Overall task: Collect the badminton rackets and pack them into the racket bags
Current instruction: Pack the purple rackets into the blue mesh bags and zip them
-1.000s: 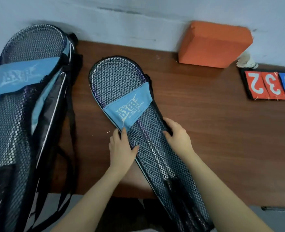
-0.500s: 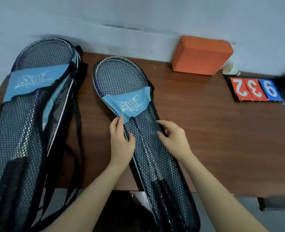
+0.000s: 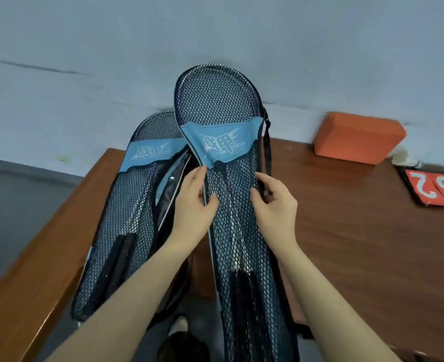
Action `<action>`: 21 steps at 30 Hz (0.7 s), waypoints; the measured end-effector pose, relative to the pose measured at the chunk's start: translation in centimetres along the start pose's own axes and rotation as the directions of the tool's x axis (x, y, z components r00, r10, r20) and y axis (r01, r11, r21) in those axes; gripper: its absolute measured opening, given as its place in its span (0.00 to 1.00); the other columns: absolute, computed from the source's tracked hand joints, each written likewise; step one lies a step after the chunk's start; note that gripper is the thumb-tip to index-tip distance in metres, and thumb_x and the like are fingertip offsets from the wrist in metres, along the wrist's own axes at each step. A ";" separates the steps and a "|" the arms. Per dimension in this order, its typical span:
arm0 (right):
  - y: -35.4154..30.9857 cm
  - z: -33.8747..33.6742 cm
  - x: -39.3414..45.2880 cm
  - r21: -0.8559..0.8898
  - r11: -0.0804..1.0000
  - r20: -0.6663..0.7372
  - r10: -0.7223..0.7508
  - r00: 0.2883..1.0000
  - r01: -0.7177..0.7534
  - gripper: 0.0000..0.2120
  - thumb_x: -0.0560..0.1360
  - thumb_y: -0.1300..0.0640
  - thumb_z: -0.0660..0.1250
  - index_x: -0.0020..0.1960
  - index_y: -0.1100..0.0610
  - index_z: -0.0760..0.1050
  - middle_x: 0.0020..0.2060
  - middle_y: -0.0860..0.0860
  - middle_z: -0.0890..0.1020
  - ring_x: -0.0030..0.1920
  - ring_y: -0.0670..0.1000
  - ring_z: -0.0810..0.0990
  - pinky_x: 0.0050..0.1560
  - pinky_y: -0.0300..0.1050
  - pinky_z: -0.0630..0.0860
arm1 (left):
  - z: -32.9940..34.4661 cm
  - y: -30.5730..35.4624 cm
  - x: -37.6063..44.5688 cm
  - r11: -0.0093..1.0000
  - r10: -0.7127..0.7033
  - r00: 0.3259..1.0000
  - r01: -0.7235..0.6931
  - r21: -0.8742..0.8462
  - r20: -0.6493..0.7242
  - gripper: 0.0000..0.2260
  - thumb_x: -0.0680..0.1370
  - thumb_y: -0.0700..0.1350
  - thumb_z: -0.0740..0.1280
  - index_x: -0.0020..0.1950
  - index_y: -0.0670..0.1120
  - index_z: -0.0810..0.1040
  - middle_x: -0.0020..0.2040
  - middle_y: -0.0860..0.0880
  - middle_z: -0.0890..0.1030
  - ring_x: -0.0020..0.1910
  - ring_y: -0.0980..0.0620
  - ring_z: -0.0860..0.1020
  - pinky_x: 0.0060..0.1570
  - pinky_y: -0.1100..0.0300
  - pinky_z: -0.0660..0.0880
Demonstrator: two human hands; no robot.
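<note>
Wooden table [image 3: 346, 231], hands gripping racket bag [image 3: 223, 105] — raised

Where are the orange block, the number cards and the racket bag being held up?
orange block [image 3: 359, 137], head view, its front face.
number cards [image 3: 435, 190], head view, red card between the digits.
held racket bag [image 3: 215, 105], head view, upper mesh.

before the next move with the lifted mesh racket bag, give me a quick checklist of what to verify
1. Left hand grips the lifted black mesh racket bag with the blue logo panel at its edge: ok.
2. Right hand pinches the bag's other edge: ok.
3. Rackets show through the mesh inside it: ok.
4. Bag fully zipped: cannot tell.
5. Second black mesh racket bag lies on the brown wooden table: ok.
6. Lifted bag clear of the orange foam block: ok.
</note>
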State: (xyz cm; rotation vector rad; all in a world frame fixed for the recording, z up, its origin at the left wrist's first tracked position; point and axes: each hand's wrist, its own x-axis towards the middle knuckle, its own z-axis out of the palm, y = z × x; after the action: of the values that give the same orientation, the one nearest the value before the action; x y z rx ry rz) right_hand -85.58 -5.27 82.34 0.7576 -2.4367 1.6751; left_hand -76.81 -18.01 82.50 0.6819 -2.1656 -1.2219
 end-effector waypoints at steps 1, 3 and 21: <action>-0.9 1.0 0.4 0.006 1.000 0.010 -0.001 1.000 0.000 0.15 0.74 0.63 0.67 0.59 0.56 0.77 0.42 0.46 0.77 0.41 0.35 0.73 0.44 0.25 0.68 | -1.1 -0.3 0.8 1.000 0.008 1.000 -0.007 0.016 -0.020 0.26 0.75 0.37 0.65 0.73 0.47 0.63 0.69 0.52 0.66 0.59 0.56 0.73 0.60 0.59 0.71; -2.5 3.5 1.3 -0.007 1.000 0.028 -0.010 1.000 0.010 0.14 0.74 0.62 0.67 0.60 0.55 0.77 0.43 0.46 0.78 0.42 0.35 0.73 0.44 0.24 0.67 | -3.5 -1.5 2.8 0.999 0.031 0.998 -0.030 0.041 -0.046 0.25 0.76 0.37 0.64 0.72 0.45 0.64 0.70 0.49 0.67 0.67 0.53 0.68 0.67 0.54 0.66; -6.9 28.4 3.5 -0.186 0.947 0.080 0.279 0.957 -0.261 0.15 0.77 0.59 0.63 0.63 0.56 0.74 0.56 0.49 0.78 0.53 0.45 0.74 0.53 0.35 0.67 | -18.4 -19.7 17.1 0.982 -0.107 0.956 0.059 0.178 0.274 0.21 0.77 0.33 0.58 0.71 0.41 0.64 0.65 0.42 0.68 0.63 0.52 0.67 0.55 0.75 0.55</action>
State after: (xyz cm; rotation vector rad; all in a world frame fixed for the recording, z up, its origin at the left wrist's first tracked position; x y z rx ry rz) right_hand -79.90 -33.85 78.17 0.5209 -2.8263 1.5071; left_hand -73.47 -49.21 76.86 0.7102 -2.5223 -1.2542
